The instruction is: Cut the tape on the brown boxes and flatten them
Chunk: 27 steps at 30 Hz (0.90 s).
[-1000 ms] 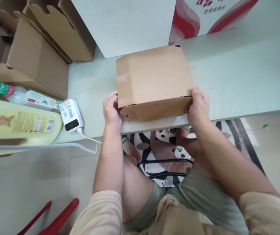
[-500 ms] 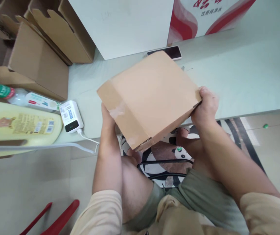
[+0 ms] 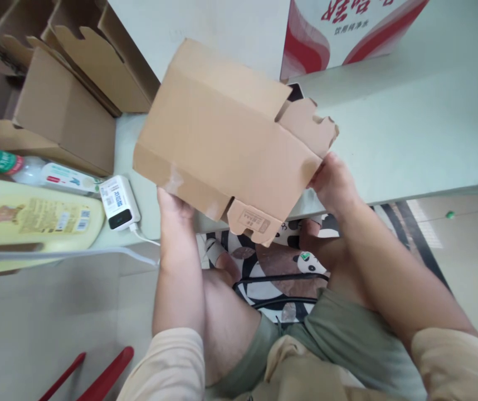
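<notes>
A brown cardboard box [image 3: 226, 139] is held up over the table's front edge, tilted, with its flaps spread out at the right side and the near side. My left hand [image 3: 174, 206] grips its near left edge, fingers mostly hidden beneath the cardboard. At the right corner my right hand [image 3: 333, 181] is closed on the box, thumb on the edge below a notched flap [image 3: 308, 125]. A strip of clear tape shows on the near left fold, and small print marks the near flap [image 3: 249, 220].
Open cardboard boxes [image 3: 63, 106] stand at the left. Near them lie a plastic bottle [image 3: 3, 161], a yellow jug [image 3: 34, 217] and a white cabled device [image 3: 118, 203]. A red-and-white carton [image 3: 347, 39] stands at the back, a phone [image 3: 296, 92] partly covered before it.
The box has opened out from a closed shape, its flaps now loose at the right and near sides. It has shifted left and away from me, and both hands moved left with it.
</notes>
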Available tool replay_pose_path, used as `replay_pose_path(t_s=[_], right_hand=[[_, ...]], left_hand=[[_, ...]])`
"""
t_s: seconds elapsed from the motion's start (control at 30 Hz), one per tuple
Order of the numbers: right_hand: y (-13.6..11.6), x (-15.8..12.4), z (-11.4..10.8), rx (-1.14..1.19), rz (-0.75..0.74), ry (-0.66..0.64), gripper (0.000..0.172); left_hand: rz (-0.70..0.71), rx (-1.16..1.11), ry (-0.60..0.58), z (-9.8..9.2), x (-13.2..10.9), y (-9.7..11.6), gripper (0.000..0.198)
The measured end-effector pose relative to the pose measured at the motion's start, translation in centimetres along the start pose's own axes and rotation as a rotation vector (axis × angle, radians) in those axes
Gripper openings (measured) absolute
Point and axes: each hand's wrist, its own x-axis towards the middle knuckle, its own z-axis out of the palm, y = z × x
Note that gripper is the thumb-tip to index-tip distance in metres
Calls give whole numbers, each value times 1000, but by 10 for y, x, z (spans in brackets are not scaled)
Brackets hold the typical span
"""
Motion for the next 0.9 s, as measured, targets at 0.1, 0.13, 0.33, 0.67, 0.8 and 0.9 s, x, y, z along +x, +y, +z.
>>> replay_pose_path(t_s=[0.1,0.13,0.33,0.67,0.8,0.9], right_hand=[[0,-5,5,7,40,-58,53],[-1,-7,7,5,33,-38,51],[-10,-24,11,8,49,-5,43],[-57,-66,-80,8,71,391,48],[-72,-75,-148,-242,-99,830,57],[-85,-51,-194,-432,-129,1055,64]], left_hand=[[27,-46,7,5,-3,2,54],[46,-62,8,6,-5,2,57],[30,-170,48,1,-4,-8,47],[-203,-174,-130,10,-12,-6,35],[-219,-188,-119,14,-13,-5,30],[-222,-170,-134,16,-11,-9,31]])
